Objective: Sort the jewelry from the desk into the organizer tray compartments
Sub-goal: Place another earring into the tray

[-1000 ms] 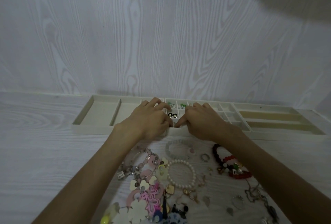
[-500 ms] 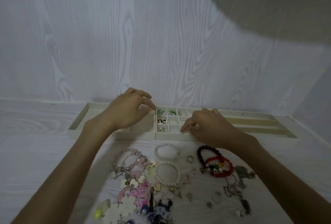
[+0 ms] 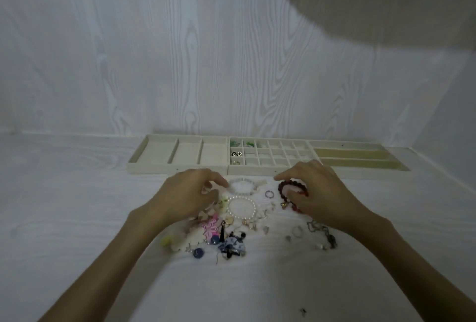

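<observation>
Tray (image 3: 180,167): a long, cream tray at the back of the white surface (image 3: 64,205), by the wall. It has three wide boxes on the left, many small boxes in the middle, and long slots on the right.
In the tray: green bits (image 3: 242,143) sit in the top small boxes. Two dark round studs (image 3: 237,153) sit in the box below them. Small gold bits (image 3: 236,162) sit in the box below that.
Jewelry: a messy pile lies on the surface, just in front of the tray. There is a pearl ring of beads (image 3: 241,207), a clear bead ring (image 3: 240,185), a dark red bead ring (image 3: 292,187), a small ring (image 3: 269,194), a pink flower (image 3: 210,227) and a blue piece (image 3: 231,245).
Left hand (image 3: 190,192): it is over the left side of the pile. The fingers are bent, with the first finger near the clear bead ring. I cannot tell if it holds a thing.
Right hand (image 3: 316,192): it is over the dark red bead ring. The fingers are bent loosely. I cannot tell if it grips the beads.
</observation>
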A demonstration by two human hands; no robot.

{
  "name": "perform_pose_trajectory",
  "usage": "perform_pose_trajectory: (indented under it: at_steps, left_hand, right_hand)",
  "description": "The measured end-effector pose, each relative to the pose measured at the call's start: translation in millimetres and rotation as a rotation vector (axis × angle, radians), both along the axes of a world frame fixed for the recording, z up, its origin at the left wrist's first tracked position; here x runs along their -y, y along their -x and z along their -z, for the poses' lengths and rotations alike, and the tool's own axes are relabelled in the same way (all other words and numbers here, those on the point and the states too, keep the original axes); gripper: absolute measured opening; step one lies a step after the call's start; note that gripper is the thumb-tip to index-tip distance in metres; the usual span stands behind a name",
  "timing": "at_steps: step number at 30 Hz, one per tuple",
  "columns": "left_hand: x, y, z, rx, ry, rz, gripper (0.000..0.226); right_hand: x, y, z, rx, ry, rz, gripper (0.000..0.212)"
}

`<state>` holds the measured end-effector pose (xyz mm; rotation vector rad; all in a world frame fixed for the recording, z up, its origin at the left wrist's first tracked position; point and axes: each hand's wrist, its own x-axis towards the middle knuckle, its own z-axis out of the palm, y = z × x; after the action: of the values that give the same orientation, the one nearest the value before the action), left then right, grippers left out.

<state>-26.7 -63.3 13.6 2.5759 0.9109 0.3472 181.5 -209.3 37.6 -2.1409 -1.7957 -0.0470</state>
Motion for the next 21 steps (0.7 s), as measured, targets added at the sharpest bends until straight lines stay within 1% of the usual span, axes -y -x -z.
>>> perform_pose_trajectory:
  at_steps: [2,4,8,11,14,19,21]
  left_hand:
    - [9.6,3.2,2.8,-0.007,0.016,-0.004,0.022]
    - [18.2,4.6,3.7,-0.010,0.016,0.010,0.024]
    - [31.1,-6.2,5.2,-0.047,0.049,0.072,0.024]
    - [42.6,-17.4,8.1,-0.062,0.082,0.122,0.026]
    - [48.5,-24.1,10.9,-0.052,0.114,0.124,0.025]
    - [49.7,-27.2,16.0,-0.018,0.181,0.107,0.028]
    - [49.1,-29.1,17.0,0.007,0.202,0.106,0.027]
  right_hand:
    - [4.2,7.3,10.2,0.019,0.041,-0.028,0.023]
    - [8.1,15.2,20.9,-0.004,0.066,-0.041,0.019]
    - [11.2,25.7,35.3,-0.074,0.079,0.001,0.024]
    - [13.7,30.8,40.4,-0.087,0.086,0.015,0.022]
    - [17.3,31.3,43.7,-0.096,0.080,0.039,0.020]
    - [21.2,33.4,44.2,-0.129,0.073,0.081,0.029]
    - [18.2,36.1,44.0,-0.112,0.078,0.092,0.028]
